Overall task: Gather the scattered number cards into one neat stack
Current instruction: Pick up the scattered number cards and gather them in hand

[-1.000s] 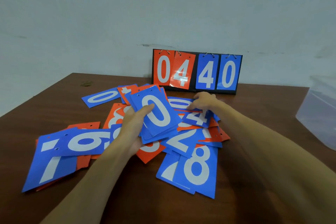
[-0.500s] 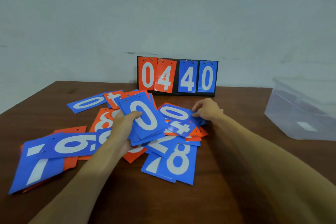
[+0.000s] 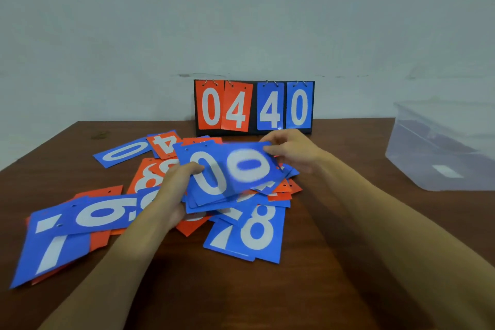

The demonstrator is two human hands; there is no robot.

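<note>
Left hand (image 3: 171, 195) palm-up, thumb clamped on top of a stack of blue cards (image 3: 211, 187), forearm coming in from lower left. Right hand (image 3: 292, 153) pinches a blue 0 card (image 3: 249, 166) at its far edge, forearm running in from lower right.

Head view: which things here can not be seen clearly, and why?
- Card in the right hand: motion-blurred; its digit looks like 0.
- Stack in the left hand: only the top card shows, so no count.
- Pile on the table: many digits covered by overlapping cards and both hands.
- Bin: cut by the right edge; contents hazy through the plastic.
</note>
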